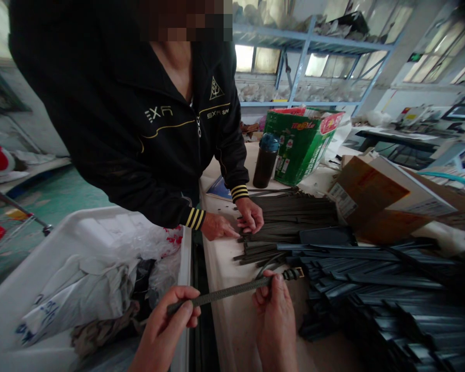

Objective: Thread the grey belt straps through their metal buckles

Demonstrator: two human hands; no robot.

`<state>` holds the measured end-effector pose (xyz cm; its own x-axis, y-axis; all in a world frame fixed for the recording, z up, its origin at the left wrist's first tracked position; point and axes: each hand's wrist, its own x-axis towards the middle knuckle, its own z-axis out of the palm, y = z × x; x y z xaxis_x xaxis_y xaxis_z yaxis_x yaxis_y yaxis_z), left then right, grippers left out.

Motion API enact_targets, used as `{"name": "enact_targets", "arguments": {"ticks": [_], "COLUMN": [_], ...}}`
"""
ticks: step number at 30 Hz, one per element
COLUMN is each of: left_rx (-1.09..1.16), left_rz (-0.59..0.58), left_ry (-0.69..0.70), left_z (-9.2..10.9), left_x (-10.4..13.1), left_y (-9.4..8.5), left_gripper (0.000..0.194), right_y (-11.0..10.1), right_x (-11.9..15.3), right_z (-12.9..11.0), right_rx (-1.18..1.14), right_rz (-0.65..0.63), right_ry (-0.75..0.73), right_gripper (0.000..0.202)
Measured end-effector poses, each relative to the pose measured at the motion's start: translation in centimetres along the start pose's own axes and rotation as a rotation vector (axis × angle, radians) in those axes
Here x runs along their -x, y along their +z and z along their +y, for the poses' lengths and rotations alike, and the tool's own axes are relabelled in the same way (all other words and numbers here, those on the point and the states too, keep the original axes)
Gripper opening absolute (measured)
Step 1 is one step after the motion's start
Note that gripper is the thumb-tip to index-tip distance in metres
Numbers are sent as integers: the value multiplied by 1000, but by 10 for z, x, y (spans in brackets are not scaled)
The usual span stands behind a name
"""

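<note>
Both hands (170, 315) (273, 305) — strap (232, 290) taut, table-edge.

black zip-up jacket (139, 119): "EXR" on chest, "EXR SP…" beside zip | green cardboard box (298, 147): red label, lettering unreadable

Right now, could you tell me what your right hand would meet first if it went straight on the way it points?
Probably the loose dark strips just beyond the right hand, though depth is unclear.
</note>
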<state>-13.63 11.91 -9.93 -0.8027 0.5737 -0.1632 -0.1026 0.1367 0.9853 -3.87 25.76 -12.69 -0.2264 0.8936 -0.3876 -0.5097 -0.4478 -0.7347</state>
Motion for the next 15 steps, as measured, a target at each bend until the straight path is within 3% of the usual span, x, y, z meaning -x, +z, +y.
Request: {"name": "enact_targets", "arguments": {"ticks": [10,15], "left_rx": [33,19], "left_rz": [57,22], "left_ry": [-9,-40], "left_z": [-1,-6], "left_x": [6,3], "left_y": [6,0], "left_gripper": [24,32], "right_y": [1,0], "right_x": [0,0], "right_z": [0,0], "right_rx": [-14,-48], "right_rz": [-5,0], "right_ry": [25,49], "right_gripper": [31,27]}}
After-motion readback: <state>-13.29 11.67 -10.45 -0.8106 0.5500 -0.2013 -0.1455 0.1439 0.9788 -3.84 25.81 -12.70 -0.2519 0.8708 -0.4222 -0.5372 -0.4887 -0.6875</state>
